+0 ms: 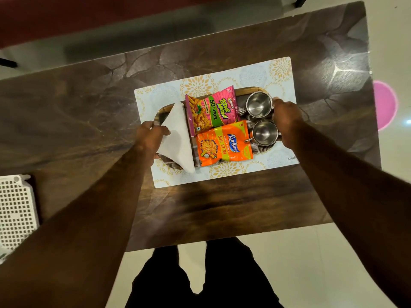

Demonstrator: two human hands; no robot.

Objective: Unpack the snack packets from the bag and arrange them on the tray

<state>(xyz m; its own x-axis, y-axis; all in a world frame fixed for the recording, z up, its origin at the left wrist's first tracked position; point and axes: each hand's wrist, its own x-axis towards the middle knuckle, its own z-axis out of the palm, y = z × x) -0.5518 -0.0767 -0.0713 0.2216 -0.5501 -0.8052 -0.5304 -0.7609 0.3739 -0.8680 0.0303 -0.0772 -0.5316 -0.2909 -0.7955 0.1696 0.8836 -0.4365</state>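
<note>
A wooden tray rests on a patterned placemat in the middle of the table. On it lie a pink snack packet at the back and an orange snack packet in front of it. A folded white napkin lies across the tray's left end, and two steel cups stand at its right end. My left hand grips the tray's left end at the napkin. My right hand grips the tray's right end beside the cups. No bag is in view.
The dark wooden table reaches to the picture's left edge. A white perforated basket sits at the left near the table's front edge. A pink round object lies on the floor past the table's right edge. My legs stand at the front edge.
</note>
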